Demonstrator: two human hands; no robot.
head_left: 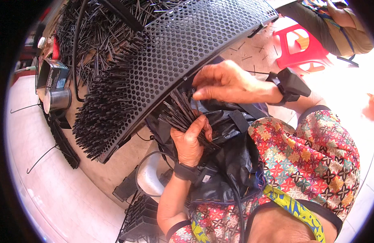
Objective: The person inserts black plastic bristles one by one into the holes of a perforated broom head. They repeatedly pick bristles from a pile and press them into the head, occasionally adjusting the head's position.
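My left hand (191, 139) is closed round a bundle of thin black sticks (179, 110), their upper ends fanned out toward the panel. Just above, my right hand (225, 83) is at the panel's lower edge with its fingers bent together and thumb close to the stick ends. Whether anything is between those fingers is hidden. The long curved black perforated panel (191, 34) slants across in front of me. Similar black sticks (103, 111) fill many holes at its left end; the holes toward the right are bare. Black sheeting (219, 170) covers my lap under the hands.
A large heap of loose black sticks (101, 38) lies behind the panel. Left of it are a metal can (57, 100) and a small box (53, 75). A red plastic stool (302, 50) and another person (337, 28) are at the far right. Black crates (142, 218) stand lower left.
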